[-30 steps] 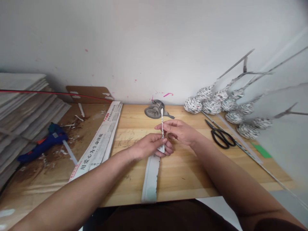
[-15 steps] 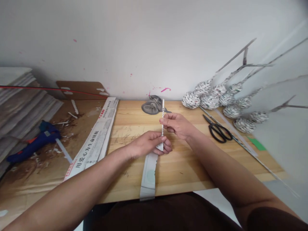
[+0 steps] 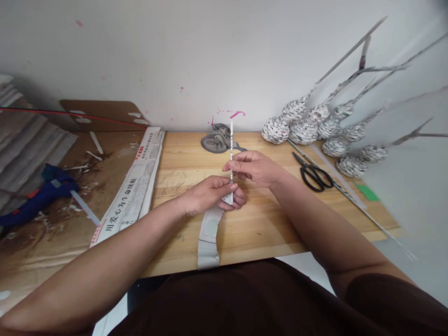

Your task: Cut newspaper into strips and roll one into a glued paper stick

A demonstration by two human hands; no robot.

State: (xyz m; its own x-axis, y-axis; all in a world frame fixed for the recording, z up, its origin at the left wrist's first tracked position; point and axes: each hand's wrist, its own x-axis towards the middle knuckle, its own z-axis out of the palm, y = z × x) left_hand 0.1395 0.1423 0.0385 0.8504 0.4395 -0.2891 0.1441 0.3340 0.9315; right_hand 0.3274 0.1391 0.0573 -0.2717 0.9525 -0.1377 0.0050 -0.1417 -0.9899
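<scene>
Holds in left hand [image 3: 219, 192], at the centre: one printed paper strip [image 3: 209, 237], gripped closed between thumb and fingers at its folded upper end, with the loose length running towards 6–7 o'clock, down to the near edge of the wooden board [image 3: 259, 240]. Holds in right hand [image 3: 257, 168], just above at 1 o'clock: one slender rolled paper tube [image 3: 231, 140], pinched narrowly between thumb and fingertips, near upright, tip towards 12 o'clock. Lists outwards from the hands: at 12 o'clock, grey crumpled cloth [image 3: 216, 140], by the wall [image 3: 196, 56]; at 1–2 o'clock, group of woven paper bulbs [image 3: 304, 130], with long thin stems angled up to the right; at 3 o'clock, black-handled scissors [image 3: 315, 177], closed, near a long thin rod [image 3: 367, 212] and a green patch [image 3: 367, 192]; at 9 o'clock, layered newspaper [image 3: 131, 179], and farther out a blue glue gun [image 3: 58, 186] with pale stick, among white scraps; at 10 o'clock, brown cardboard [image 3: 105, 114] and tall paper stack [image 3: 31, 149]
</scene>
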